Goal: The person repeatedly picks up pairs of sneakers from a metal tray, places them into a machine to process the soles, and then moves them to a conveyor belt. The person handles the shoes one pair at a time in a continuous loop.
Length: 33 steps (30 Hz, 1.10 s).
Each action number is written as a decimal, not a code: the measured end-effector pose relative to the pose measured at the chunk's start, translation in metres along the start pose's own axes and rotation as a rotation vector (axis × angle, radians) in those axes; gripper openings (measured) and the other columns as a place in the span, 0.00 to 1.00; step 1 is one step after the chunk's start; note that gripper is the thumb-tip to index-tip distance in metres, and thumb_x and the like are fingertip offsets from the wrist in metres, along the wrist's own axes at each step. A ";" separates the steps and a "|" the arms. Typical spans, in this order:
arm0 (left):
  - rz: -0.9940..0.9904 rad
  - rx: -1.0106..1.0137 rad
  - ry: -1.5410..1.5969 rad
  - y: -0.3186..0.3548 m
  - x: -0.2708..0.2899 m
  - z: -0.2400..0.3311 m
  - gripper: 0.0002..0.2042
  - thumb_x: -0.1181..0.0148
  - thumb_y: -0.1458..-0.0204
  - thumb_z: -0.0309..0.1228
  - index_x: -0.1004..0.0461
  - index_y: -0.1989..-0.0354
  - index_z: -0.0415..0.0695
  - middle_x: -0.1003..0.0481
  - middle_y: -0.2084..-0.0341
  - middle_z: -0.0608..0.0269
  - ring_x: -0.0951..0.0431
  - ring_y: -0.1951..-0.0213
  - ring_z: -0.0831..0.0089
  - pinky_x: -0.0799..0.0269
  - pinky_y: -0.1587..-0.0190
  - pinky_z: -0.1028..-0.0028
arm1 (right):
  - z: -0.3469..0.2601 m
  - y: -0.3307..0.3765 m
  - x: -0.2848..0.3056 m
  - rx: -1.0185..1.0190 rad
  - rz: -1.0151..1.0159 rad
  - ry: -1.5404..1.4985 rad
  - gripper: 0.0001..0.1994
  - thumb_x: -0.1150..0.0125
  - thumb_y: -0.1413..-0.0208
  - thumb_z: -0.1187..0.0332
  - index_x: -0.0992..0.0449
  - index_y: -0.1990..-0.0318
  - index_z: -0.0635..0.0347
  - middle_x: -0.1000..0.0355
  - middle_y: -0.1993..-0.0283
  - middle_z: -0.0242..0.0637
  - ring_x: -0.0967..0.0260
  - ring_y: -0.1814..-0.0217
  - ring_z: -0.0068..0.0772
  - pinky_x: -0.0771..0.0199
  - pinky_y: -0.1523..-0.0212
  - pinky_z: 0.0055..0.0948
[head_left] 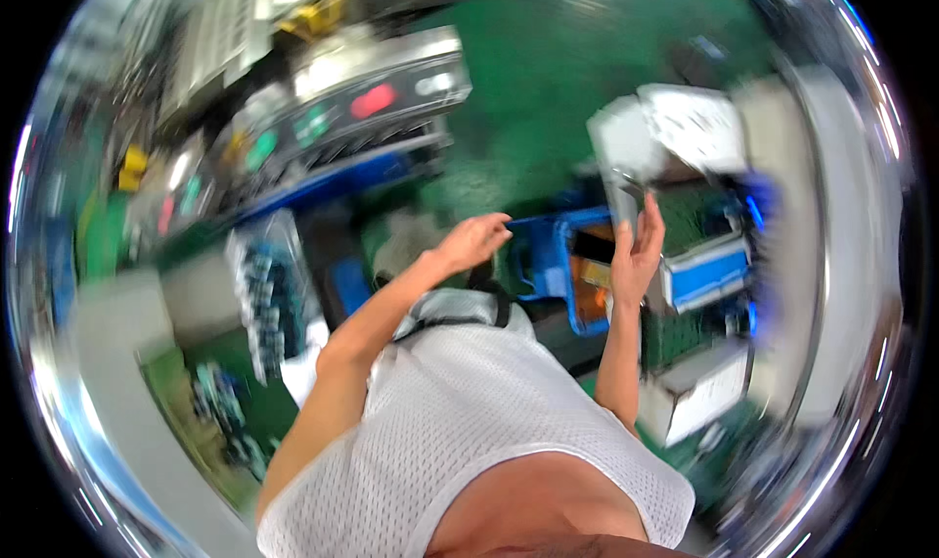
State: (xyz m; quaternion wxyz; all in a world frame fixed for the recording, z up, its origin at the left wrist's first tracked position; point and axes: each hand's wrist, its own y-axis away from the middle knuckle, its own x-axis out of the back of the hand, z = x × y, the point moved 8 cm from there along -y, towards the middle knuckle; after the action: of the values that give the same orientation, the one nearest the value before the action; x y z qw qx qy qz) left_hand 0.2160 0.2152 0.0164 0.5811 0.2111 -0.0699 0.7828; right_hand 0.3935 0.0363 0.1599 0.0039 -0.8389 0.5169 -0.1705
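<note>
The picture is smeared by motion. My left hand [473, 241] reaches forward and its fingertips close on the near left rim of a blue bin [544, 257] that holds orange parts [591, 302]. My right hand [636, 257] is raised at the bin's right side, fingers upward, pinching a thin grey flat piece [622, 194] that stands on edge above the bin. Both bare forearms come up past my white mesh sleeveless shirt [469, 431].
A machine control panel [372, 103] with red and green buttons runs across the upper left. A tray of dark small parts [269, 299] lies at the left. White boxes [685, 128] and a blue-and-white case [709, 276] stand at the right, over green floor [577, 59].
</note>
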 end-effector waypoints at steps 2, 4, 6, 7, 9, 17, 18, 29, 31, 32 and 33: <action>0.338 0.171 -0.209 0.055 0.052 -0.054 0.15 0.44 0.43 0.34 0.27 0.53 0.37 0.23 0.58 0.44 0.23 0.55 0.48 0.27 0.52 0.59 | 0.080 -0.018 -0.047 -0.148 -0.343 -0.051 0.26 0.46 0.38 0.72 0.44 0.34 0.68 0.45 0.30 0.48 0.50 0.27 0.38 0.52 0.28 0.36; 0.755 0.440 -0.162 0.144 0.085 -0.100 0.11 0.46 0.42 0.34 0.27 0.59 0.39 0.24 0.61 0.45 0.25 0.56 0.48 0.29 0.54 0.58 | 0.118 -0.040 -0.079 -0.246 -0.676 0.045 0.25 0.45 0.38 0.70 0.41 0.35 0.68 0.44 0.31 0.50 0.47 0.28 0.40 0.47 0.30 0.36; 1.239 0.690 -0.191 0.281 0.097 -0.139 0.09 0.46 0.42 0.34 0.27 0.60 0.41 0.25 0.64 0.47 0.24 0.60 0.48 0.30 0.59 0.57 | 0.144 -0.038 -0.132 -0.157 -0.924 0.186 0.25 0.44 0.39 0.69 0.40 0.36 0.68 0.41 0.33 0.51 0.44 0.30 0.42 0.43 0.32 0.36; 1.444 0.753 -0.272 0.360 0.078 -0.162 0.08 0.45 0.42 0.33 0.27 0.60 0.42 0.25 0.66 0.49 0.23 0.62 0.49 0.29 0.60 0.59 | 0.149 -0.033 -0.163 -0.107 -1.031 0.244 0.25 0.43 0.39 0.68 0.39 0.37 0.68 0.40 0.34 0.52 0.42 0.30 0.43 0.41 0.33 0.36; 1.666 0.950 -0.268 0.461 0.041 -0.147 0.08 0.45 0.41 0.31 0.27 0.60 0.40 0.24 0.69 0.50 0.22 0.65 0.54 0.28 0.63 0.63 | 0.161 -0.023 -0.202 0.001 -1.190 0.363 0.25 0.41 0.40 0.66 0.37 0.38 0.69 0.37 0.36 0.54 0.39 0.33 0.46 0.37 0.36 0.36; 1.937 1.692 -0.278 0.618 -0.264 -0.197 0.32 0.38 0.46 0.40 0.40 0.42 0.28 0.37 0.45 0.33 0.38 0.43 0.40 0.41 0.41 0.53 | 0.164 0.026 -0.340 0.265 -1.561 0.670 0.25 0.39 0.43 0.63 0.34 0.42 0.69 0.31 0.42 0.57 0.33 0.37 0.49 0.31 0.42 0.37; 2.053 1.797 -0.154 0.627 -0.285 -0.194 0.39 0.35 0.49 0.43 0.45 0.38 0.26 0.41 0.42 0.30 0.41 0.41 0.38 0.45 0.38 0.52 | 0.163 0.027 -0.347 0.287 -1.574 0.724 0.25 0.39 0.43 0.62 0.33 0.42 0.69 0.31 0.43 0.56 0.33 0.38 0.49 0.31 0.42 0.37; 1.980 1.863 -0.021 0.771 -0.263 -0.224 0.25 0.44 0.41 0.42 0.36 0.39 0.39 0.38 0.47 0.34 0.32 0.52 0.40 0.33 0.51 0.52 | 0.143 0.050 -0.390 0.463 -1.691 0.909 0.22 0.37 0.45 0.63 0.31 0.47 0.66 0.24 0.60 0.45 0.25 0.58 0.35 0.26 0.55 0.32; 1.929 1.864 -0.043 0.770 -0.255 -0.216 0.21 0.46 0.40 0.43 0.30 0.44 0.43 0.34 0.49 0.41 0.31 0.52 0.41 0.32 0.50 0.51 | 0.139 0.061 -0.403 0.305 -1.727 0.876 0.20 0.38 0.43 0.64 0.32 0.46 0.64 0.28 0.47 0.51 0.28 0.44 0.45 0.27 0.46 0.35; 1.745 2.006 -0.118 0.768 -0.254 -0.214 0.20 0.46 0.40 0.43 0.30 0.45 0.43 0.34 0.49 0.42 0.31 0.53 0.42 0.32 0.50 0.52 | 0.137 0.066 -0.409 0.278 -1.720 0.870 0.21 0.38 0.43 0.65 0.32 0.46 0.65 0.28 0.46 0.51 0.28 0.43 0.45 0.27 0.46 0.35; 1.555 2.129 -0.198 0.766 -0.247 -0.211 0.20 0.45 0.41 0.43 0.29 0.46 0.44 0.34 0.48 0.42 0.30 0.53 0.42 0.32 0.51 0.52 | 0.134 0.072 -0.413 0.253 -1.710 0.859 0.21 0.38 0.43 0.65 0.32 0.46 0.65 0.28 0.46 0.51 0.29 0.43 0.45 0.27 0.46 0.36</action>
State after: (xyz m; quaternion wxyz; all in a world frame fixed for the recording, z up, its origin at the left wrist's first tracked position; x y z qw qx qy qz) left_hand -0.4977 -0.1682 -0.1713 -0.4730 0.5226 0.4313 0.5632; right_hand 0.2017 0.3392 -0.0961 -0.2207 -0.7911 -0.3338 -0.4626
